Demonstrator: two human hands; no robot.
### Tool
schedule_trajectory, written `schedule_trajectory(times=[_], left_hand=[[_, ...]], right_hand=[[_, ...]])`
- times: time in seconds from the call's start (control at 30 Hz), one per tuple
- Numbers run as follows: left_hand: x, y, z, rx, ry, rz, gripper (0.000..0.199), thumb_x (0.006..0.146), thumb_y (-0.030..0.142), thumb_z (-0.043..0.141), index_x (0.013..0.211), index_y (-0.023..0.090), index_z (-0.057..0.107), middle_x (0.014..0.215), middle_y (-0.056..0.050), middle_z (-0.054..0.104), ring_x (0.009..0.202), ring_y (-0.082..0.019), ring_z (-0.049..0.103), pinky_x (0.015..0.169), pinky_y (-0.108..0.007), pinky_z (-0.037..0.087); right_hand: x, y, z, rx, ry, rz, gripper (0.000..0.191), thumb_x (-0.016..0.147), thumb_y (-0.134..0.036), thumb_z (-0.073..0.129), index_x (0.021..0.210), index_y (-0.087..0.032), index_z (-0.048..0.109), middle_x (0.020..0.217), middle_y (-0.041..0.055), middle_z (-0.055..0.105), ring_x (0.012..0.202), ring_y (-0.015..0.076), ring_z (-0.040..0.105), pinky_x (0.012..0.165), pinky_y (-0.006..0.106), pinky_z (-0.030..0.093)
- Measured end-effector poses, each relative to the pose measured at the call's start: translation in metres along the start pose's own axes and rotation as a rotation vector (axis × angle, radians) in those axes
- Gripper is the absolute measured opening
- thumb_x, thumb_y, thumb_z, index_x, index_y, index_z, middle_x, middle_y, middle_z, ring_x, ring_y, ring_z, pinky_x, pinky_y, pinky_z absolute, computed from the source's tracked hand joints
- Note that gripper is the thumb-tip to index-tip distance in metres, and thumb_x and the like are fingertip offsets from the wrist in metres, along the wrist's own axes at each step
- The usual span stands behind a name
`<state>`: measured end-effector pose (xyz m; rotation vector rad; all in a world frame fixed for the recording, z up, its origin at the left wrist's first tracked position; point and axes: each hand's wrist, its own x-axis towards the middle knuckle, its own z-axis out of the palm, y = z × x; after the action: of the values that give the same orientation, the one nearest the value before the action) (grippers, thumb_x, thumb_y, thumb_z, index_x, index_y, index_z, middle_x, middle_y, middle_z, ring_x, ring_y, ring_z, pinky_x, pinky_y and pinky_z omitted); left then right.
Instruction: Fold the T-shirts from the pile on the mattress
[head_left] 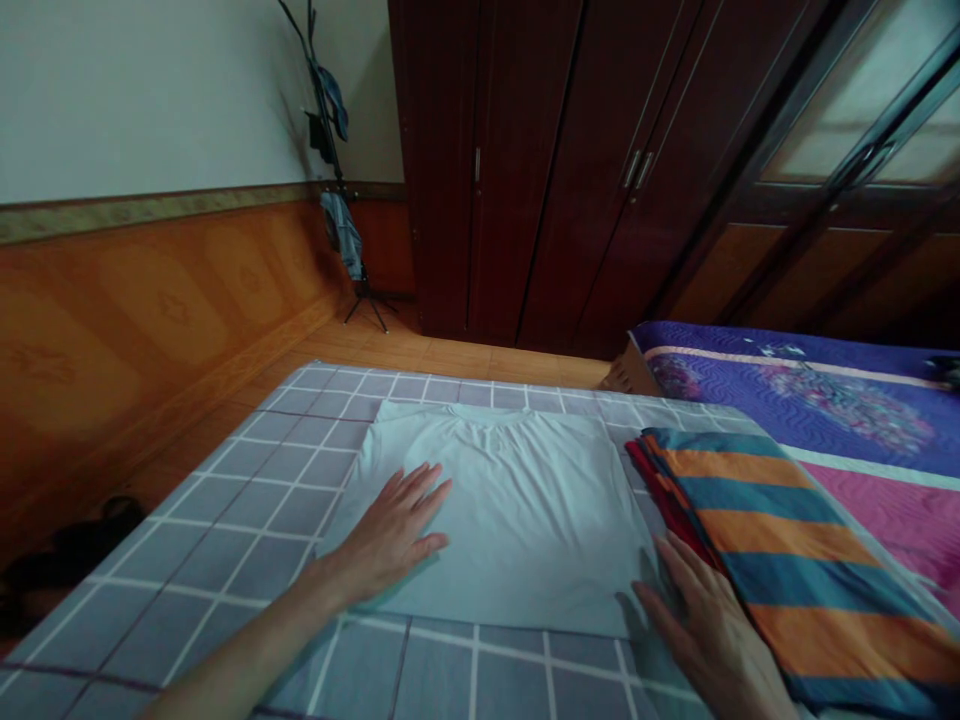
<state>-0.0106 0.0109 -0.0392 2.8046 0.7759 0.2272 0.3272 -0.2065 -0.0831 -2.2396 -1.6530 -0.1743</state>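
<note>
A pale white garment [510,510], gathered along its far edge, lies spread on a grey checked cloth [225,510]. Flat on its left side rests my left hand [397,530], fingers stretched out and holding nothing. My right hand [697,620] is at the garment's near right corner, its fingers apart and thumb spread, with nothing in its grasp; whether it touches the fabric I cannot tell. Just right of that hand sits a folded stack of cloth with orange and blue stripes [795,530], with a dark red piece [667,505] showing under its left edge.
A bed with a purple and pink floral cover [825,400] stands at the right. Beyond the checked surface are a dark red wardrobe [525,180] and a coat stand [322,110] with clothes hanging on it. A dark object [75,550] lies low at the left.
</note>
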Motion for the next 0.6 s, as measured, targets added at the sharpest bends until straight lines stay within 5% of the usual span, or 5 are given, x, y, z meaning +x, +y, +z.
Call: schedule_trajectory(times=[0.17, 0.37, 0.6], left_hand=[[-0.047, -0.013, 0.015, -0.008, 0.188, -0.122, 0.047, 0.09, 0.028, 0.051, 0.136, 0.025, 0.044, 0.144, -0.008, 0.042, 0.131, -0.024, 0.039, 0.109, -0.045, 0.035], [-0.048, -0.02, 0.022, -0.086, 0.441, -0.13, 0.036, 0.089, 0.022, 0.048, 0.125, 0.022, 0.053, 0.126, -0.007, 0.059, 0.117, -0.021, 0.055, 0.104, -0.043, 0.042], [-0.056, -0.029, 0.02, -0.268, 0.578, -0.214, 0.03, 0.09, 0.022, 0.047, 0.116, 0.024, 0.06, 0.113, -0.004, 0.066, 0.108, -0.019, 0.059, 0.099, -0.036, 0.046]], right_hand=[[0.015, 0.014, -0.007, -0.042, -0.15, 0.118, 0.057, 0.082, -0.056, 0.043, 0.121, -0.015, 0.049, 0.11, 0.0163, 0.062, 0.102, 0.0309, 0.061, 0.086, 0.043, 0.048], [0.041, 0.001, -0.02, -0.181, -0.371, 0.274, 0.046, 0.078, -0.06, 0.043, 0.091, -0.02, 0.06, 0.087, 0.0127, 0.069, 0.08, 0.0331, 0.067, 0.068, 0.042, 0.048], [0.046, 0.005, -0.02, -0.046, -0.424, 0.344, 0.04, 0.075, -0.06, 0.045, 0.059, -0.025, 0.051, 0.056, 0.0035, 0.061, 0.06, 0.0266, 0.063, 0.056, 0.035, 0.04]])
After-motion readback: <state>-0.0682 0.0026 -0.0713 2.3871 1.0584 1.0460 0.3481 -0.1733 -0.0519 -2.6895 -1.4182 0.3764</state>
